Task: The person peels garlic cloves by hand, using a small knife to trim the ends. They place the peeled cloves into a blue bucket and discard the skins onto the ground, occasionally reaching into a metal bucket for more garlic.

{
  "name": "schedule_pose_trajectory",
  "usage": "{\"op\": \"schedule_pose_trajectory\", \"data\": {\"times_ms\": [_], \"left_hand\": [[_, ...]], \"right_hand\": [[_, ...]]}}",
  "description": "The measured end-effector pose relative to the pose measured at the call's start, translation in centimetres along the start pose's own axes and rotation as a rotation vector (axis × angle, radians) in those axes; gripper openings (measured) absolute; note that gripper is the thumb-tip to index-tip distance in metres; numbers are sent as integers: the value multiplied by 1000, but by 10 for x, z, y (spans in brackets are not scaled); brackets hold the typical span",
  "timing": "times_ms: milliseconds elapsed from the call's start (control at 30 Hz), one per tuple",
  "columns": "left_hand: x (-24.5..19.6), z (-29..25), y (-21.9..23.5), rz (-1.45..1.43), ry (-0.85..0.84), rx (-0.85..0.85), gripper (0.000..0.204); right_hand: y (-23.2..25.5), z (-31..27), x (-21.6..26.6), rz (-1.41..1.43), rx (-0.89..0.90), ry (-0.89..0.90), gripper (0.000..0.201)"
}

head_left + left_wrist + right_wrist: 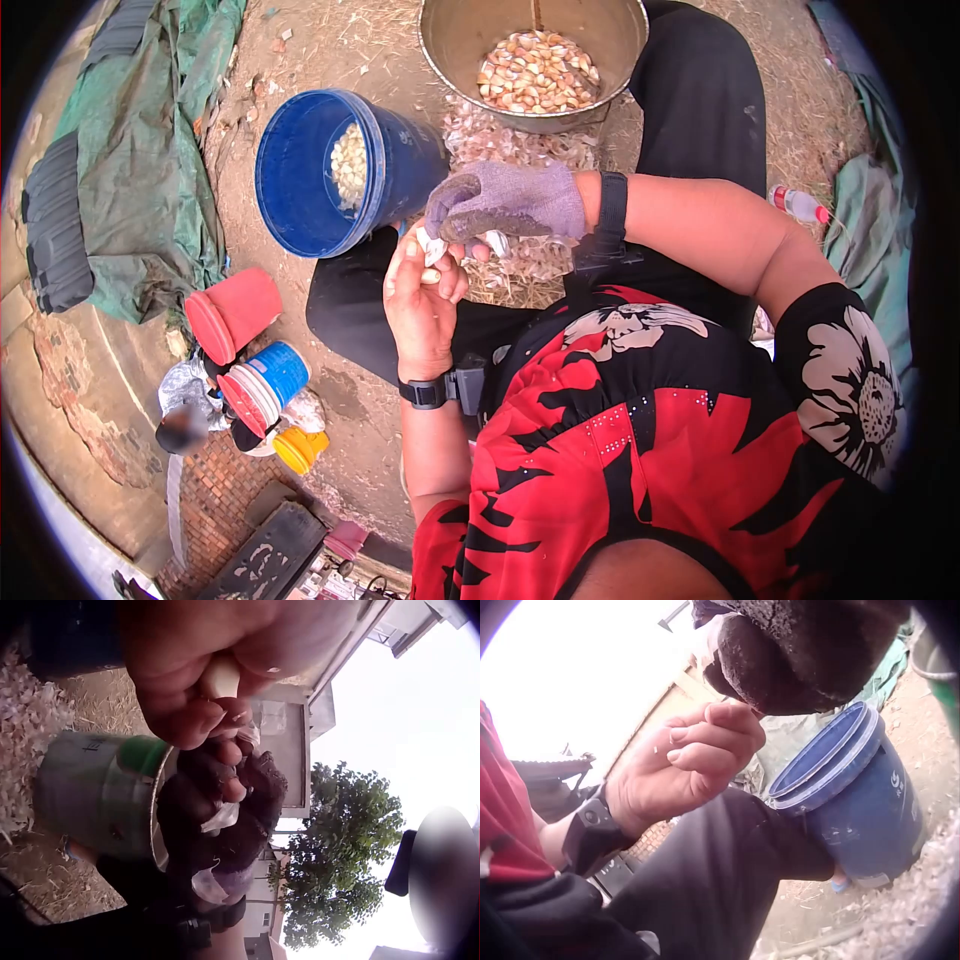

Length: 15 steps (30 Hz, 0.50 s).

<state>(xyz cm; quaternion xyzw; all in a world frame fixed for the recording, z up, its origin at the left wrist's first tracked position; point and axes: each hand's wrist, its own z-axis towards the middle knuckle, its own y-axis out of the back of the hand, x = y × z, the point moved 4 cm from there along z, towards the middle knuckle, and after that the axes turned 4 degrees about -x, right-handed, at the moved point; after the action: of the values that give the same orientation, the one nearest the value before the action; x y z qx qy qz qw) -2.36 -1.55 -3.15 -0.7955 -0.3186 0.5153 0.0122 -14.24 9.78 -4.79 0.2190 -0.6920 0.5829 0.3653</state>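
The bare left hand (420, 310) curls its fingers round a pale, peeled garlic clove (222, 676). Against its fingertips works the right hand (515, 203), in a purple glove with dark, worn fingers and bare fingertips showing. Between the two hands the gloved fingers pinch a whitish garlic skin (432, 246). More papery bits cling to the glove in the left wrist view. Beside the hands stands a blue bucket (270, 175) with peeled cloves (349, 167) inside. Beyond them, a metal pot (432, 50) holds unpeeled cloves (538, 75).
Garlic skins (520, 140) lie heaped on the ground between pot and lap. Red bucket (240, 310), blue bucket (277, 368) and yellow bucket (300, 450) are near another person (188, 400). A green tarp (150, 190) and a plastic bottle (797, 204) flank the seated person.
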Motion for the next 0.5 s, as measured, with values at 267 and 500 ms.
{"op": "schedule_pose_trajectory", "data": {"times_ms": [267, 500], "left_hand": [[-32, 11, 20, -50, -106, -99, 35], [-141, 73, 58, 1520, -785, -532, 40]], "right_hand": [[27, 6, -17, 367, -103, -20, 32], [24, 20, -23, 856, -100, -63, 34]]}}
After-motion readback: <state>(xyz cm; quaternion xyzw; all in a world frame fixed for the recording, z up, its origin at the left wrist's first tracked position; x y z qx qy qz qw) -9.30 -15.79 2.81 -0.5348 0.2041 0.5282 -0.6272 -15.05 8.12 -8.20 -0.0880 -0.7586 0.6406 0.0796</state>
